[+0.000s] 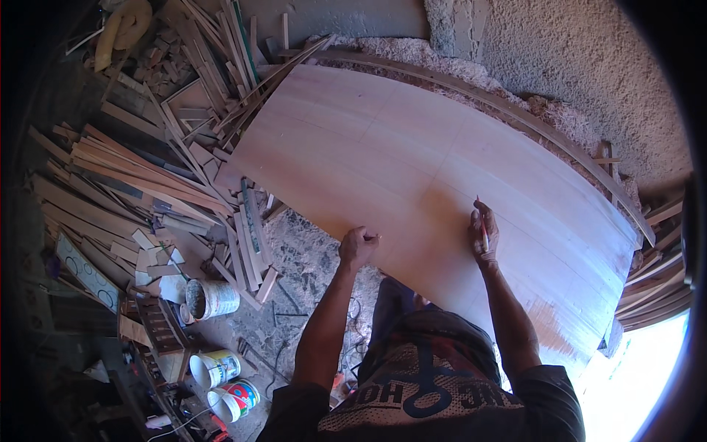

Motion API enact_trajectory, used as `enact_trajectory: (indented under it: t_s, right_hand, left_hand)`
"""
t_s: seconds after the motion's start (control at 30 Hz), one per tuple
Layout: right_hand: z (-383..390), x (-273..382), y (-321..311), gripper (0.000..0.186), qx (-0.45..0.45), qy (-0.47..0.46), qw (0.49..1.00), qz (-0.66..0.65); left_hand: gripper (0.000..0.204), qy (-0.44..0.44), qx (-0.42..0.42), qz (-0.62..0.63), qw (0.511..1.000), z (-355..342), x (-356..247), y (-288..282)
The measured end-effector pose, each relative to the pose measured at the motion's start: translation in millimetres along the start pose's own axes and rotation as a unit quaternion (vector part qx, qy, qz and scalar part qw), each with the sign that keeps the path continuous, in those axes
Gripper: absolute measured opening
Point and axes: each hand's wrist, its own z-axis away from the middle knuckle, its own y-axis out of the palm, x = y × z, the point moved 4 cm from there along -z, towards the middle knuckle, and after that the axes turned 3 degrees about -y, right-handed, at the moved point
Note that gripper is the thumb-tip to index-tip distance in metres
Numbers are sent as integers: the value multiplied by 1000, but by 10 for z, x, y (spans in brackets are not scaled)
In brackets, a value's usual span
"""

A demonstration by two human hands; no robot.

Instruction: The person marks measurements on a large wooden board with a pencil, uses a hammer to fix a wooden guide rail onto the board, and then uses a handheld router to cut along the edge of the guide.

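A large pale wooden panel (420, 155) with faint straight lines drawn across it lies beneath both hands. My left hand (357, 247) is closed at the panel's near edge, with a small thing between thumb and finger that I cannot make out. Further right, my right hand (483, 239) holds a red and white pencil (484, 227), tip pointing away from me, over the middle of the panel. A brownish patch shows on the panel's lower right part.
Piled wood strips and offcuts (143, 173) fill the left. Several buckets (221, 298) stand on the littered floor (287, 250). A long curved strip (515, 110) runs behind the panel beside a rough wall (589, 51). More planks (655, 291) sit at the right, above bright light.
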Motion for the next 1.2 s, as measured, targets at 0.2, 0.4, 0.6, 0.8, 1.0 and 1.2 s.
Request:
enact_trajectory:
  t_s: [0.2,0.4,0.6,0.8,1.0,1.2]
  right_hand:
    - [525,422,578,24,157,-69,977,-129]
    - [974,908,1094,15,313,-220,920,-87]
    - [981,980,1358,16,306,-246,916,-83]
    - [973,938,1402,18,296,-249,920,-65]
    - [968,942,1420,18,304,-236,921,-56]
    - [956,984,1422,18,304,-234,922,-55]
  left_hand:
    - [27,3,18,15,1000,-43,28,-13]
    - [30,-22,79,3,997,-113,-130,-100]
    - [30,-22,59,-37,997,-179,-17,-64]
    - [29,-35,71,-24,997,-161,-50,-60]
    - [30,-25,67,-19,997,-140,-77,-75]
    - [30,-20,52,-27,998,-129,-43,-67]
